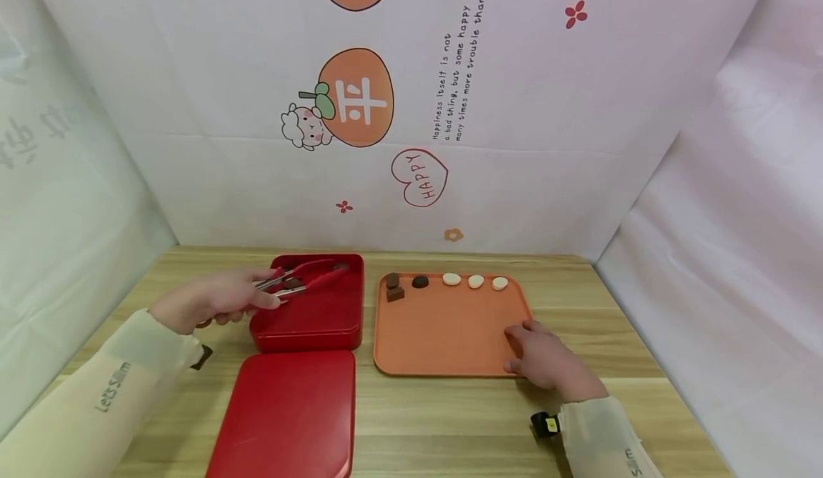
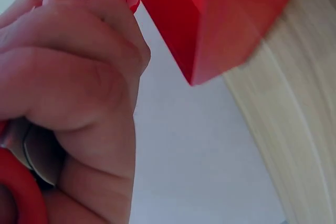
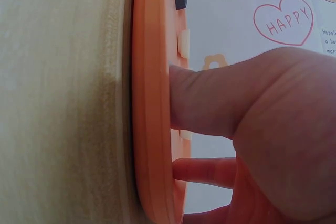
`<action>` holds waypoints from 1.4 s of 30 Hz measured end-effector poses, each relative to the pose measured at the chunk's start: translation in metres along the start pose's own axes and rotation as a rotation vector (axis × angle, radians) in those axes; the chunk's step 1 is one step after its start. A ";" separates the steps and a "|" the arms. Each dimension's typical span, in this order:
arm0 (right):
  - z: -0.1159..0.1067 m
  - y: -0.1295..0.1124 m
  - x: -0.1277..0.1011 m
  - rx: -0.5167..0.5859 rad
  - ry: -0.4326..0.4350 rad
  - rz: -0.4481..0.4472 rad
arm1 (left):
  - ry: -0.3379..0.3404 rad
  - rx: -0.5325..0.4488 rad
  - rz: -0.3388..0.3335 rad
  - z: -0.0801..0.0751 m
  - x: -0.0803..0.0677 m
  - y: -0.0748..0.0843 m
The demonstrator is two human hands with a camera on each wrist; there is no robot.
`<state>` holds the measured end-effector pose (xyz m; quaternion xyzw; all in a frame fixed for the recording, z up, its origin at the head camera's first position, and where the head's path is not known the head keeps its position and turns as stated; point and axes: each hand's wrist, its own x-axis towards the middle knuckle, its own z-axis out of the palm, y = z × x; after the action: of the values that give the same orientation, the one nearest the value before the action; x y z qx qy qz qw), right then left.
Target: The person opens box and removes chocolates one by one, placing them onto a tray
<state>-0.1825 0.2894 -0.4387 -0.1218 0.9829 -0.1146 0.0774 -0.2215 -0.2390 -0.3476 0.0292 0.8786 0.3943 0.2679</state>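
We saw head view bright, evenly lit, soft diffuse light off white backdrop; faint shadows only beneath hands on tabletop (image 1: 450,421). Wide-angle bending showed at edges. No harsh glare. Left wrist view was badly blurred, fingers (image 2: 79,77) too close for focus. Right wrist view was soft, washed-out background.

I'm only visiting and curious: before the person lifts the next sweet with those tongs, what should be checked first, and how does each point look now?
1. Left hand grips the tongs: ok.
2. Tong tips are over the open red box: ok.
3. A piece is caught between the tips: cannot tell.
4. Right hand steadies the orange tray at its near right corner: ok.
5. Tray has bare room in front of the row of sweets: ok.
6. Red lid lies clear of box and tray: ok.
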 end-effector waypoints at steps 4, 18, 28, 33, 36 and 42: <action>-0.002 -0.002 -0.001 0.002 -0.004 0.004 | -0.014 -0.017 0.032 0.005 0.001 0.011; -0.001 0.000 -0.001 0.014 -0.011 0.018 | 0.020 0.063 0.067 0.046 0.015 0.063; -0.001 0.000 0.000 0.015 -0.006 0.012 | 0.012 0.215 0.071 0.071 0.042 0.091; -0.001 0.000 -0.001 0.013 -0.008 0.012 | 0.019 0.254 0.067 0.082 0.058 0.097; -0.001 0.001 0.000 0.008 -0.007 0.009 | 0.013 0.281 0.070 0.088 0.064 0.101; -0.001 0.001 0.001 0.004 -0.006 0.014 | 0.013 0.317 0.070 0.096 0.072 0.109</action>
<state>-0.1839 0.2903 -0.4381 -0.1152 0.9832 -0.1158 0.0813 -0.2529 -0.0799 -0.3547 0.0989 0.9300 0.2601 0.2403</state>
